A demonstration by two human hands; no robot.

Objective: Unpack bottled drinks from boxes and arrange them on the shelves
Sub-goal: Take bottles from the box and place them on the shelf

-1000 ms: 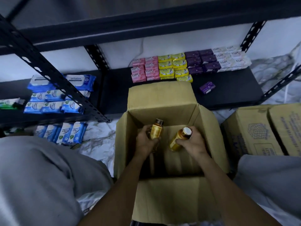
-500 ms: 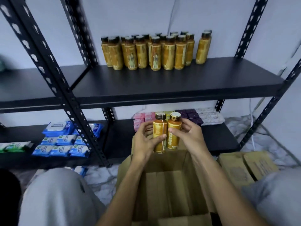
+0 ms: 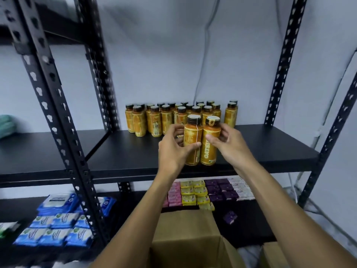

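At the centre of the frame, the left hand [image 3: 173, 149] is gripping one orange bottle [image 3: 192, 140] and the right hand [image 3: 229, 144] is gripping a second orange bottle [image 3: 210, 142]. The two are upright and touching, over the front of the black middle shelf [image 3: 270, 149]. A cluster of matching bottles [image 3: 166, 120] is standing behind them. Soap bars [image 3: 208, 192] and blue wipe packs [image 3: 56, 225] are lying on the lower shelf [image 3: 251, 229], and an open cardboard box [image 3: 185, 238] is sitting at bottom centre.

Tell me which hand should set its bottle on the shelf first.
Right, probably. The right hand holds its bottle next to bare shelf, while the left hand has its bottle directly before the standing bottles.
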